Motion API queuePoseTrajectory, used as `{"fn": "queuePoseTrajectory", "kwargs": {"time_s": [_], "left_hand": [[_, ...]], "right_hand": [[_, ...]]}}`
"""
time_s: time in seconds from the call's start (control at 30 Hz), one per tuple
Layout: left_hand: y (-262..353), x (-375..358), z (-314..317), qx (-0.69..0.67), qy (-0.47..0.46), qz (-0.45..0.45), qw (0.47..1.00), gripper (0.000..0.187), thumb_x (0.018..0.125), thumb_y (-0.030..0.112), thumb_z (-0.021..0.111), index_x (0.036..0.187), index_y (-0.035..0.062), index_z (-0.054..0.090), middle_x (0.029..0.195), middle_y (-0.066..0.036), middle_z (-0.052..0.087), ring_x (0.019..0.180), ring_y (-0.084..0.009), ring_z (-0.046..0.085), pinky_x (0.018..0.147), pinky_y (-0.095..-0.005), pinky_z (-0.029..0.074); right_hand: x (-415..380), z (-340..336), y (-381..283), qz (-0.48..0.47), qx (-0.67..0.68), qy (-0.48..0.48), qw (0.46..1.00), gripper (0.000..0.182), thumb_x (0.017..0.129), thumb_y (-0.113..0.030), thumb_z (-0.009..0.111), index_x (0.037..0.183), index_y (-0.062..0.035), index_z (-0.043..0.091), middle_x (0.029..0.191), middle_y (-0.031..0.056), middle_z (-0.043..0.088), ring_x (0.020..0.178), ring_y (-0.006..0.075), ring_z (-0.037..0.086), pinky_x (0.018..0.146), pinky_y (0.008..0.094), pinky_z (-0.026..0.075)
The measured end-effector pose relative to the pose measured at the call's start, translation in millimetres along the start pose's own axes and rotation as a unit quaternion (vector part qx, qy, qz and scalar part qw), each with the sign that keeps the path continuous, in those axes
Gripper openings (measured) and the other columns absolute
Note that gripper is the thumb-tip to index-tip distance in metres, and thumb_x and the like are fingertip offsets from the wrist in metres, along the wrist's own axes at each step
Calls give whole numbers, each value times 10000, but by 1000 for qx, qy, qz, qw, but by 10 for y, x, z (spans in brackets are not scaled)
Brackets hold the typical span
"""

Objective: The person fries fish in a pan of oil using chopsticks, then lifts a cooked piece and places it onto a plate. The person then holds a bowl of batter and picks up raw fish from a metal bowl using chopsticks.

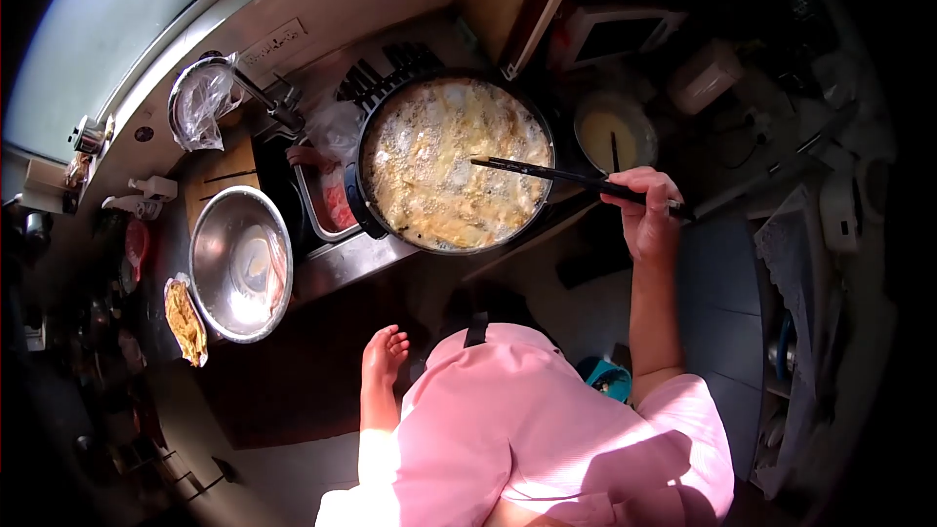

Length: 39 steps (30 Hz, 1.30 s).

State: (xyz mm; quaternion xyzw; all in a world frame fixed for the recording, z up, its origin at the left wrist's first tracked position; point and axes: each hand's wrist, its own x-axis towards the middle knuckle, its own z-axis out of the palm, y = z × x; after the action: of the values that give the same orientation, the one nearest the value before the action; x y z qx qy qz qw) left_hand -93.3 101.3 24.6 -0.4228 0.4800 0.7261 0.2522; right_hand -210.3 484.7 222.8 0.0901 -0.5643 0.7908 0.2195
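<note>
Steel bowl (229,278), chopsticks (556,173) over bubbling pan (459,251)

Crumpled clear plastic (207,105) sits near the faucet (262,98), a teal container (607,381) well apart.

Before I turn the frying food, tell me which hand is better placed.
Right, most likely: the right hand holds the black chopsticks, their tips over the bubbling pan; the left hand looks empty and sits well away from it.
</note>
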Motion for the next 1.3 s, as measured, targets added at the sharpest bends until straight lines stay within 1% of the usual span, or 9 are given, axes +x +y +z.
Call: {"fn": "queuePoseTrajectory", "kwargs": {"time_s": [0.13, 0.27, 0.47, 0.6, 0.83, 0.9, 1.13, 1.2, 1.3], "left_hand": [[0, 65, 60, 14, 7, -20, 1000, 262, 827, 238, 434, 1007, 55, 489, 853, -75, 559, 695, -153, 535, 603, -257, 445], [-17, 142, 73, -15, 2, -38, 999, 216, 818, 216, 453, 958, 58, 501, 803, -78, 573, 651, -159, 546, 564, -264, 452], [35, 134, 294, -15, 36, -66, 997, 190, 831, 207, 435, 933, 60, 501, 766, -74, 575, 639, -161, 543, 570, -271, 443], [42, 194, 356, 0, 34, -72, 997, 204, 843, 224, 407, 947, 72, 494, 788, -59, 569, 659, -152, 535, 580, -264, 441], [77, 213, 478, 5, 32, -75, 997, 197, 845, 220, 402, 939, 73, 494, 783, -58, 571, 652, -152, 537, 580, -262, 442], [83, 227, 516, -14, 51, -76, 996, 187, 828, 191, 444, 933, 48, 503, 743, -76, 569, 617, -161, 538, 556, -265, 444], [35, 200, 511, -4, 40, -69, 997, 183, 837, 213, 412, 916, 73, 502, 752, -57, 576, 633, -152, 542, 560, -263, 442], [24, 179, 521, -7, 40, -67, 997, 182, 835, 209, 416, 915, 69, 501, 753, -61, 575, 631, -153, 542, 561, -261, 442], [14, 149, 517, -6, 44, -63, 997, 180, 836, 201, 415, 918, 63, 498, 752, -64, 574, 630, -153, 541, 566, -260, 443]], "right_hand": [[156, 36, -579, -142, 54, -147, 977, 267, 834, -333, 482, 756, -80, 517, 748, 87, 516, 633, 190, 521, 556, 287, 462], [595, -99, -1071, -127, 112, -456, 874, 206, 799, -288, 550, 777, -84, 550, 788, 59, 541, 718, 185, 558, 611, 267, 461], [611, -185, -1183, -68, 121, -378, 915, 203, 770, -270, 574, 766, -68, 593, 826, 37, 581, 766, 166, 578, 626, 258, 462], [700, -85, -1033, -115, 196, -302, 926, 210, 748, -241, 598, 670, -47, 611, 713, 39, 588, 624, 163, 587, 539, 232, 462], [807, -215, -978, -134, 220, -264, 930, 225, 742, -240, 604, 636, -41, 599, 723, 50, 583, 646, 169, 587, 535, 236, 456], [1015, -457, -1057, -60, 178, -505, 842, 215, 745, -241, 599, 664, -42, 591, 765, 68, 576, 717, 187, 583, 593, 267, 461], [922, -351, -954, -5, 204, -502, 841, 183, 754, -213, 570, 666, -54, 554, 788, 81, 558, 732, 204, 571, 629, 284, 458], [615, -159, -931, -21, 242, -191, 951, 270, 775, -151, 586, 538, -97, 469, 613, 35, 518, 538, 151, 530, 752, 293, 399], [664, -249, -908, -15, 248, -251, 936, 223, 773, -164, 593, 587, -62, 526, 623, 71, 523, 552, 198, 538, 760, 308, 401]]}}
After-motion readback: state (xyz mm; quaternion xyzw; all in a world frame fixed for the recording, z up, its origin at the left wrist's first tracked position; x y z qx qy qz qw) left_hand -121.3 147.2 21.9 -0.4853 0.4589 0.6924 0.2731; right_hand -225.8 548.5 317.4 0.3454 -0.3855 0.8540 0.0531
